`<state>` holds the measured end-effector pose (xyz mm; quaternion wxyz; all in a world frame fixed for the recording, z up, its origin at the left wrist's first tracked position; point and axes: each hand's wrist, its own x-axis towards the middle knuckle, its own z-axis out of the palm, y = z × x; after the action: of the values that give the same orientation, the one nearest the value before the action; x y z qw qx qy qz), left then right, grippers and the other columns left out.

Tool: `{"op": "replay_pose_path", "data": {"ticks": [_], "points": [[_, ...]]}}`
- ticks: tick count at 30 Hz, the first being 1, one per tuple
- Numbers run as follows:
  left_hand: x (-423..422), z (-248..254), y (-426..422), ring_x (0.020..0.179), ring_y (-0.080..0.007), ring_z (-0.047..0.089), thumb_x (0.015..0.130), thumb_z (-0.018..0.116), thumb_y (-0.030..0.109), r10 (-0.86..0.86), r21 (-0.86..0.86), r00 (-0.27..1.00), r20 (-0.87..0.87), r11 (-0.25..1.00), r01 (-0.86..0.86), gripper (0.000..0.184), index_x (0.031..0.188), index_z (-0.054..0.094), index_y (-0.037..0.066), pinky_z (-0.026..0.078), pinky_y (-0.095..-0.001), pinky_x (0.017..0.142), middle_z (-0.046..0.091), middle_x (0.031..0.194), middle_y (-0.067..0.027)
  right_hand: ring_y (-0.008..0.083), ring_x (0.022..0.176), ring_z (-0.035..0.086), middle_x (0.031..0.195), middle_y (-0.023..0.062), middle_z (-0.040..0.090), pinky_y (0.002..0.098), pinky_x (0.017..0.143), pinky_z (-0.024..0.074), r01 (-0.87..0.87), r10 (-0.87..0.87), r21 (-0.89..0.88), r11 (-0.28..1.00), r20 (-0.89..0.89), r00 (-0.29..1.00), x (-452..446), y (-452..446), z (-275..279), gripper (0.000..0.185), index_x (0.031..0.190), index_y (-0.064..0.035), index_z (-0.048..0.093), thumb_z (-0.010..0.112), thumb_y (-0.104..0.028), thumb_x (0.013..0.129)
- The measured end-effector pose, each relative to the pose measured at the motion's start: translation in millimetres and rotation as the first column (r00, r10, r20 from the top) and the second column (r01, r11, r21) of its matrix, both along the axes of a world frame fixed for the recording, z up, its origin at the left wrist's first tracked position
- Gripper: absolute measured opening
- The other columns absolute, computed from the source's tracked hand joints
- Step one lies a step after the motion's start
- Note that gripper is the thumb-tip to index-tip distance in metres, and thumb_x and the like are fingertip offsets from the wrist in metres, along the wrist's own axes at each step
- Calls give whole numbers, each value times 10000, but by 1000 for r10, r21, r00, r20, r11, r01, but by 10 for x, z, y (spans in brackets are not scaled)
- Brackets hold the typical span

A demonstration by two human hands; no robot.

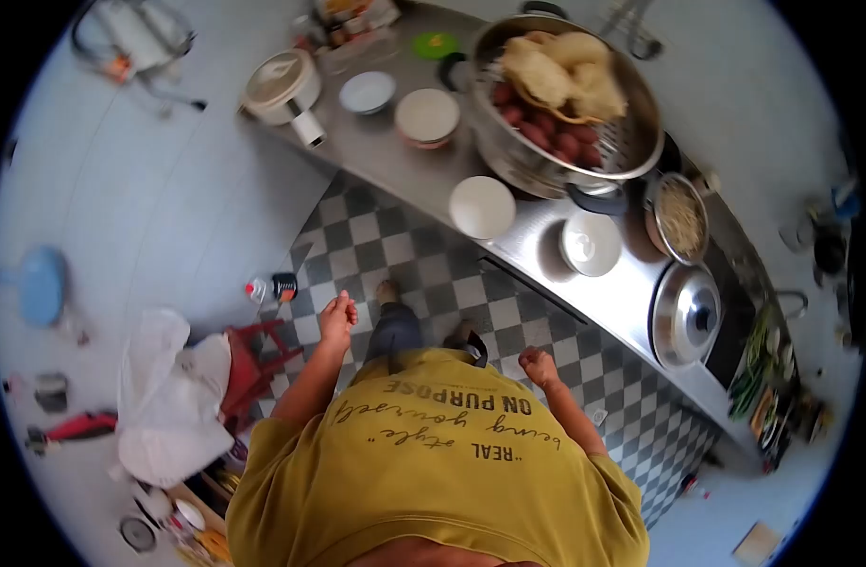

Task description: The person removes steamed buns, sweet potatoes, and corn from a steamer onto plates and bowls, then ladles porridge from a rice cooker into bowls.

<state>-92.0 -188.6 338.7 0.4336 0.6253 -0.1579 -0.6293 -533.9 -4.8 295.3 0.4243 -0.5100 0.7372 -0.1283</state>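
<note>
My left hand hangs in front of my body above the checkered floor, its fingers loosely curled, with nothing seen in it. Lower on the other side, my right hand is closed in a loose fist, and nothing shows in it either. Both hands are apart from the metal counter. On the counter stands a large steamer pot with reddish round or oval food and pale bread-like pieces in a basket. Near its front edge are a white bowl and a second white bowl.
A pot of pale shredded food and a domed metal lid are at the right. A rice cooker, blue-white bowl and covered bowl stand at the left. A red stool is near my left arm.
</note>
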Motion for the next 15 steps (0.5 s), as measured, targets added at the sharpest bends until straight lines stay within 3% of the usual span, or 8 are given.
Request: {"op": "replay_pose_path", "data": {"ticks": [4,5,6,7,8,10,12,15], "points": [[304,-111,306,610,-135,546,904,535,176,131,-44,991,-7,990,-132,157,916,600,32,446,-246,549,586,724,-70,271,800,629,847,148,639,334,699,483,-104,101,-82,991,-36,994,493,-809,147,161,870,-81,643,552,-188,793],[377,-131,344,635,-141,563,903,533,153,165,-59,986,-5,985,-165,149,952,606,34,462,-247,572,598,753,-75,250,850,623,887,135,644,325,736,477,-82,85,-44,996,53,995,675,-1026,122,180,894,-74,643,557,-203,803],[536,-269,404,722,-163,588,888,508,70,111,-49,993,-27,992,-112,209,1085,575,48,494,-263,643,613,848,-87,230,900,618,928,123,649,317,773,471,-59,59,-2,998,140,988,868,-1241,81,202,918,-67,644,562,-218,813],[608,-249,422,729,-165,587,883,499,56,112,-24,994,-12,993,-112,230,1104,560,47,495,-266,648,612,862,-89,226,947,600,982,117,638,318,819,455,23,-38,49,999,330,943,1106,-1450,36,223,974,-52,626,548,-201,828],[665,-221,440,736,-168,586,878,490,43,110,2,994,5,994,-110,252,1123,546,45,497,-270,653,612,876,-91,223,993,583,1037,112,626,318,865,439,94,-141,118,989,503,852,1363,-1653,-5,250,1031,-38,609,533,-183,842],[940,-310,499,765,-177,586,871,459,26,43,22,999,-22,999,-43,311,1179,498,47,499,-279,670,610,927,-104,240,1041,555,1090,126,597,329,905,420,248,-381,289,925,681,626,1914,-2097,141,274,1090,-14,564,514,-134,849],[1338,-380,596,757,-176,589,872,458,38,-36,69,997,-74,997,41,297,1164,509,48,500,-283,677,613,911,-103,239,1037,543,1097,123,577,341,907,420,375,-552,429,822,764,334,2389,-2495,128,287,1118,-17,534,522,-99,843],[1937,-541,602,761,-170,588,884,460,74,-114,144,990,-81,982,125,253,1127,528,59,497,-295,684,611,891,-101,234,1004,542,1062,115,569,368,883,443,543,-619,547,638,783,-62,2841,-3161,-221,265,1086,-31,525,534,-49,822]]}}
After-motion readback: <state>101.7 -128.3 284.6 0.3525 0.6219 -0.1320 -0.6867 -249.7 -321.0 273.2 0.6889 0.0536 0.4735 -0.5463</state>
